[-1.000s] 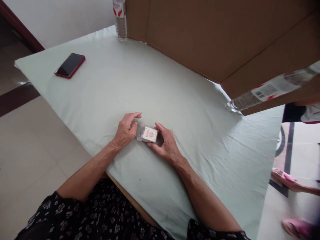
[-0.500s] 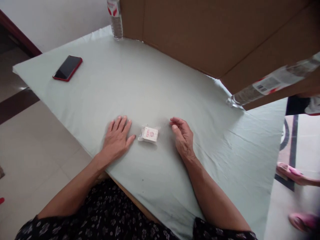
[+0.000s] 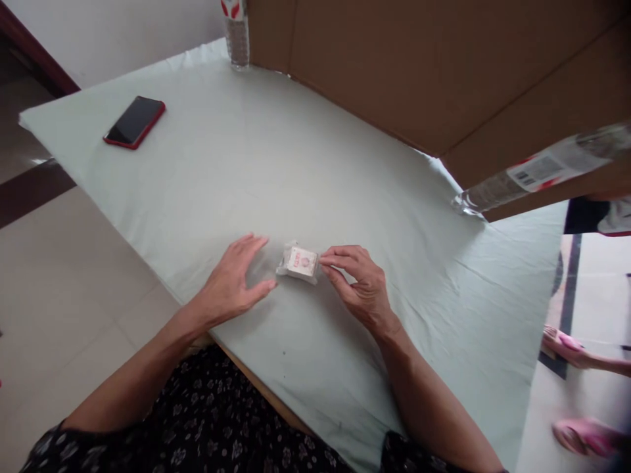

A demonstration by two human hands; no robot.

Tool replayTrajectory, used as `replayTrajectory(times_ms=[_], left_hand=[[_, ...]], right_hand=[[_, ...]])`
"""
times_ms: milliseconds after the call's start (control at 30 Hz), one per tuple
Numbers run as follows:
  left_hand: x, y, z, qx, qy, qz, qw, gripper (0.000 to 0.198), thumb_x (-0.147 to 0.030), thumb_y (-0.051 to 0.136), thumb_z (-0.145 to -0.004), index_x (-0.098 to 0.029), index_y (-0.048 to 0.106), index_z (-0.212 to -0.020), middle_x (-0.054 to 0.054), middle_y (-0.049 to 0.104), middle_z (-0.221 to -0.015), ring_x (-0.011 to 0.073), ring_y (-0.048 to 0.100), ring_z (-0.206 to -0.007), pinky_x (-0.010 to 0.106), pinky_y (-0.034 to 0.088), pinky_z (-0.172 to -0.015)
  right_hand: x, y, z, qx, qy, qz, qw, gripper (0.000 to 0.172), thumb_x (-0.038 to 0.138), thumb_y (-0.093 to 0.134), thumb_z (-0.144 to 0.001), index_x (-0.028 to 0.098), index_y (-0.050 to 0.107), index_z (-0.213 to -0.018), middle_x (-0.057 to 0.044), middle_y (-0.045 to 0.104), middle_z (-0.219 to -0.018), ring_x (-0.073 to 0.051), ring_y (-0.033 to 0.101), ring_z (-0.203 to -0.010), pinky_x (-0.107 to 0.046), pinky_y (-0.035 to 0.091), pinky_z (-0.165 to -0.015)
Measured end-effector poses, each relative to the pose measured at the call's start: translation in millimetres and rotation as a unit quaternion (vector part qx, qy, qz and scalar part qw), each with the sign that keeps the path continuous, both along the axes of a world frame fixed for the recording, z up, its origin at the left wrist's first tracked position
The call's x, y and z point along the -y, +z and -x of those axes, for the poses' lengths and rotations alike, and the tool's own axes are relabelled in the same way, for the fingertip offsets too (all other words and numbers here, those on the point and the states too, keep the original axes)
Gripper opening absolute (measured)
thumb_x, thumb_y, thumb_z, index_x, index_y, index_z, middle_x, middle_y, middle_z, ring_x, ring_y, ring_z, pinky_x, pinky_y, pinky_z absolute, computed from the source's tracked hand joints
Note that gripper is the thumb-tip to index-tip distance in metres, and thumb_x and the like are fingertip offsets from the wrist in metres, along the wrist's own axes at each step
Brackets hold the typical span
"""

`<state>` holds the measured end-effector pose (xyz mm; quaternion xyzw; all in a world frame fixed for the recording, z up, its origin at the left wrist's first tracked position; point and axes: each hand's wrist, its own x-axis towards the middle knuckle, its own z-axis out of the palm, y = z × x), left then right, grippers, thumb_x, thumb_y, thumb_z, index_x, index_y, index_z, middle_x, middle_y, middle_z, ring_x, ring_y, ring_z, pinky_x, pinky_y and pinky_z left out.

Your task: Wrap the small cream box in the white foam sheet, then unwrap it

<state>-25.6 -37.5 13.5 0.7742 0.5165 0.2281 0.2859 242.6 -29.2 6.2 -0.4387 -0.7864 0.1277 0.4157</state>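
Flowered garment: one, dark [image 3: 197, 420], at the near side of the desk [image 3: 211, 177], which carries one pale green cloth.
Left hand: one [image 3: 231, 279], fingers and thumb spread, holding nothing; its thumb tip is near the packet's left side, apart from it.
Right hand: one [image 3: 365, 282], thumb and fingertips drawn together at the packet's right end, where they appear to pinch the clear wrap [image 3: 282, 266].
Small packet: one, white with red print [image 3: 302, 261], lying on the near middle of the desk, between the two hands, printed face up.
Good handling: the film looks thin and slippery, so a pinch on a loose fold with the fingertip pads should hold better than one on the flat face; the left hand could steady the opposite side, with light pressure to spare the corners.
Phone: one, red-edged [image 3: 134, 123], lying at the far left of the desk.
Plastic bottles: two, one at the right [image 3: 542, 172] and one at the far left end [image 3: 237, 39] of the cardboard.
Cardboard: one large brown panel [image 3: 384, 72], creased, along the far side.
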Motion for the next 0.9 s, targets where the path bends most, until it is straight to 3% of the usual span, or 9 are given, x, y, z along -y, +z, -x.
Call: replayTrajectory(times_ms=[100, 200, 367, 567, 733, 900], left_hand=[[-23, 3.9, -21, 0.064, -0.067, 0.055, 0.994, 0.082, -0.038, 0.068, -0.083, -0.018, 0.033, -0.154, 0.017, 0.038, -0.16, 0.035, 0.035, -0.149, 0.052, 0.032, -0.121], [-37, -5.3, -35, 0.12, -0.114, 0.107, 0.98, 0.092, -0.031, 0.069, -0.079, -0.016, 0.024, -0.158, 0.02, 0.035, -0.16, 0.0351, 0.038, -0.146, 0.051, 0.035, -0.119], [-36, -20.8, -39, 0.182, -0.104, 0.123, 0.97, 0.091, -0.021, 0.065, -0.079, -0.017, 0.022, -0.159, 0.019, 0.051, -0.147, 0.0303, 0.052, -0.134, 0.046, 0.041, -0.113], [-34, -22.2, -41, 0.212, -0.101, 0.109, 0.966, 0.09, -0.018, 0.064, -0.079, -0.019, 0.022, -0.159, 0.015, 0.058, -0.137, 0.0248, 0.059, -0.119, 0.041, 0.046, -0.105], [-35, -22.9, -43, 0.21, -0.099, 0.1, 0.967, 0.089, -0.016, 0.063, -0.078, -0.019, 0.024, -0.159, 0.014, 0.059, -0.136, 0.0242, 0.06, -0.117, 0.04, 0.046, -0.105], [-34, -23.5, -42, 0.206, -0.099, 0.089, 0.969, 0.088, -0.023, 0.068, -0.078, -0.02, 0.029, -0.157, 0.015, 0.054, -0.143, 0.0284, 0.056, -0.126, 0.043, 0.044, -0.109]], right_hand=[[-2, 5.5, 2, 0.068, 0.025, -0.042, 0.996, 0.012, 0.017, 0.064, -0.093, 0.024, 0.072, -0.099, -0.004, 0.076, -0.096, -0.019, 0.068, -0.087, -0.036, 0.048, -0.078], [-4, 10.7, 5, 0.13, 0.032, -0.071, 0.988, 0.012, 0.018, 0.064, -0.094, 0.023, 0.071, -0.102, -0.004, 0.077, -0.1, -0.019, 0.066, -0.09, -0.036, 0.046, -0.079], [-6, 19.2, 8, 0.222, 0.048, -0.093, 0.969, 0.009, 0.023, 0.064, -0.095, 0.022, 0.07, -0.101, -0.002, 0.077, -0.101, -0.02, 0.062, -0.091, -0.036, 0.042, -0.083], [-7, 27.0, 15, 0.316, 0.039, -0.132, 0.939, 0.009, 0.015, 0.061, -0.095, 0.02, 0.069, -0.093, -0.002, 0.077, -0.091, -0.019, 0.059, -0.083, -0.037, 0.037, -0.081], [-10, 23.2, 22, 0.32, 0.019, -0.166, 0.933, 0.016, 0.011, 0.057, -0.094, 0.019, 0.065, -0.083, -0.001, 0.074, -0.08, -0.017, 0.055, -0.074, -0.035, 0.035, -0.079], [-15, 15.6, 24, 0.242, -0.004, -0.068, 0.968, 0.015, 0.016, 0.052, -0.096, 0.021, 0.062, -0.087, -0.003, 0.075, -0.091, -0.019, 0.06, -0.08, -0.036, 0.036, -0.08]])
